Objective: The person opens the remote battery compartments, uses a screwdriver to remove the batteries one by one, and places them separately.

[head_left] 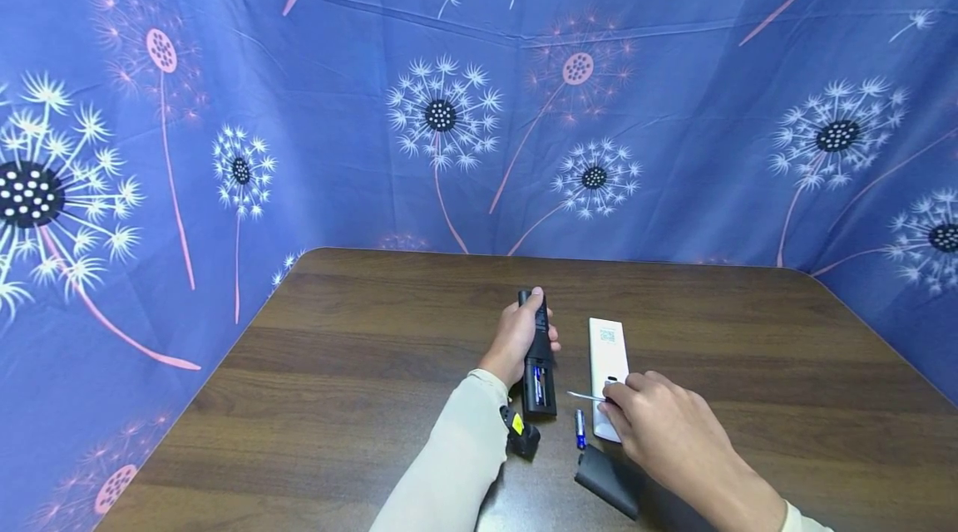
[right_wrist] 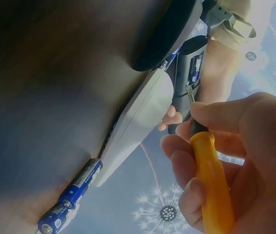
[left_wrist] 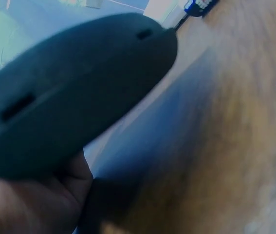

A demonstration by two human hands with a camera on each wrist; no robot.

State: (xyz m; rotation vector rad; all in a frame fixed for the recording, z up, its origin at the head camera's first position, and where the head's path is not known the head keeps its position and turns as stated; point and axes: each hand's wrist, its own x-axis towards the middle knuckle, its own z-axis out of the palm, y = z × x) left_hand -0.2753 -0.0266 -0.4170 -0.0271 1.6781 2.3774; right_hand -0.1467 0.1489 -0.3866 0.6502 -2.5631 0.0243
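In the head view my left hand (head_left: 512, 337) grips a black remote control (head_left: 535, 349), its thumb along the far end. The remote's battery compartment faces up, uncovered, with a blue battery (head_left: 540, 386) inside. My right hand (head_left: 669, 424) holds a screwdriver (right_wrist: 211, 175) with a yellow handle, seen in the right wrist view. Its thin metal shaft points left toward the remote, apart from it. Below the shaft a loose blue battery (head_left: 580, 430) lies on the table. The left wrist view shows the black remote's slotted end (left_wrist: 79, 92) close up.
A white remote-like device (head_left: 604, 349) lies right of the black remote, partly behind my right hand. A black cover (head_left: 608, 482) sits near the front. Two blue batteries (right_wrist: 79, 185) show beyond the white device in the right wrist view. The brown table (head_left: 337, 366) meets a blue dandelion-print curtain (head_left: 337, 100).
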